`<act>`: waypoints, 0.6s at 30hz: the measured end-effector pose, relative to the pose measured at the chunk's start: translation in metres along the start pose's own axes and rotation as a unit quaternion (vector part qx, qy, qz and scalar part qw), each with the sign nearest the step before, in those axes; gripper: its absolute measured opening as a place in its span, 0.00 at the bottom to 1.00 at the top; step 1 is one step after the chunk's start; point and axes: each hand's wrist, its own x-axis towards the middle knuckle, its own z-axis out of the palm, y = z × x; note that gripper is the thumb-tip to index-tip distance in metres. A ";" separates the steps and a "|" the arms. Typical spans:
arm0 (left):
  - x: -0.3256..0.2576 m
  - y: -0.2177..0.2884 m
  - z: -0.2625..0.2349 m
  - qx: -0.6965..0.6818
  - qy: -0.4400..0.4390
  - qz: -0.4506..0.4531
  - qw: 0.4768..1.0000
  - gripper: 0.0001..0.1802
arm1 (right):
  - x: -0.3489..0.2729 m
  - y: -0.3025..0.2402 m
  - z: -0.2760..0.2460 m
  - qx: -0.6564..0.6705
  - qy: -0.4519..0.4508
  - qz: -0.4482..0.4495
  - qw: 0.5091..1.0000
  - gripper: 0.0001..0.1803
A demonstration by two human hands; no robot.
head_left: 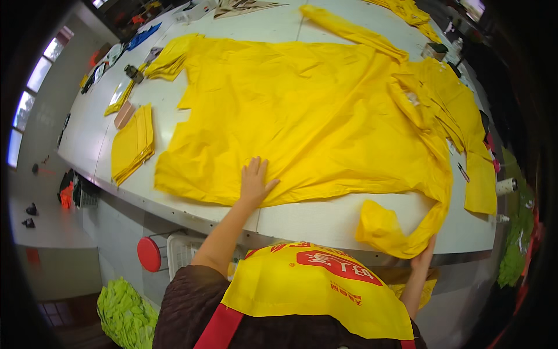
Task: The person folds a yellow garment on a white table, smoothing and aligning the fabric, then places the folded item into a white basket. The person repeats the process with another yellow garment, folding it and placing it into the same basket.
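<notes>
A large yellow fabric piece lies spread across the white cutting table, its lower edge near the table's front rim, and the left hand rests flat on it with fingers splayed wide, seemingly to pin the slippery cloth in place. The right hand closes on a bunched end of the same fabric hanging off the table's front edge, likely to draw it taut. A stack of yellow cut pieces sits well apart at the left, clear of the spread sheet.
</notes>
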 end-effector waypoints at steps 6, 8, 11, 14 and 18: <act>-0.026 0.002 -0.038 -0.131 0.103 -0.014 0.986 0.23 | -0.021 0.044 0.034 -0.119 -0.011 0.044 0.992 0.23; -0.045 -0.035 -0.055 -0.112 0.192 -0.075 0.972 0.21 | -0.028 -0.010 0.015 -0.150 -0.013 0.118 0.982 0.18; -0.083 -0.101 -0.104 0.012 0.263 -0.213 0.941 0.22 | -0.033 -0.102 -0.044 -0.237 -0.063 0.120 0.962 0.27; -0.118 -0.176 -0.127 0.140 0.216 -0.371 0.892 0.31 | -0.018 -0.155 -0.099 -0.434 -0.011 0.084 0.897 0.26; -0.150 -0.267 -0.138 -0.181 0.140 -0.540 0.810 0.40 | 0.054 -0.144 -0.118 -0.814 0.075 -0.225 0.529 0.19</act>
